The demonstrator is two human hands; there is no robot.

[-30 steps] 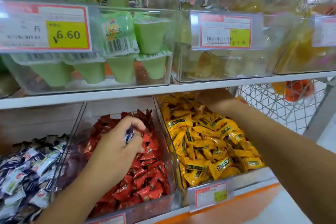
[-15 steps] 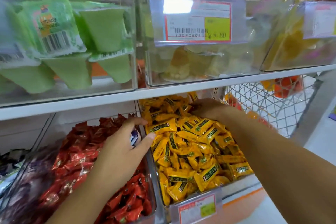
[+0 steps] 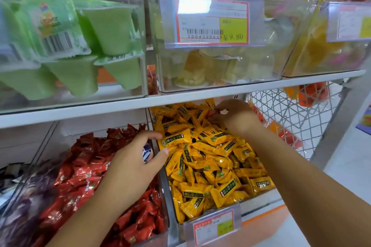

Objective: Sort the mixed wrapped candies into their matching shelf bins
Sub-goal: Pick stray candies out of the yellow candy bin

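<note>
Shop shelving fills the view, with a white shelf board [image 3: 80, 112] parting two rows of clear bins. On the upper row, from the left, stand green jelly cups [image 3: 108, 28], then pale yellow cups [image 3: 192, 70] behind a price tag [image 3: 212, 22] reading ¥9.80, then a bin of blurred yellow-orange packs [image 3: 317, 50]. Below, at the far left, dark wrappers show dimly through a bin wall, too blurred to name. Next comes the red bin [image 3: 163, 226], heaped with red candies [image 3: 84, 176]. The left hand [image 3: 132, 168] reaches over its right side, right at the divider. Its curled fingers hold a blue-and-white candy [image 3: 147, 151] against the palm. The forefinger and thumb stretch out to touch the nearest yellow wrappers. The yellow bin [image 3: 261, 198] is just beside it, piled with yellow candies [image 3: 210, 166]; a small price label [image 3: 213, 226] is clipped to its front. The right hand [image 3: 234, 116] is deep at the back of this bin, under the shelf board, with its fingers bent down among the wrappers. Something reddish shows at the fingertips, but whether they grip a piece I cannot tell. Right of the bins stands a wire basket [image 3: 291, 118] with orange packs behind its mesh.
</note>
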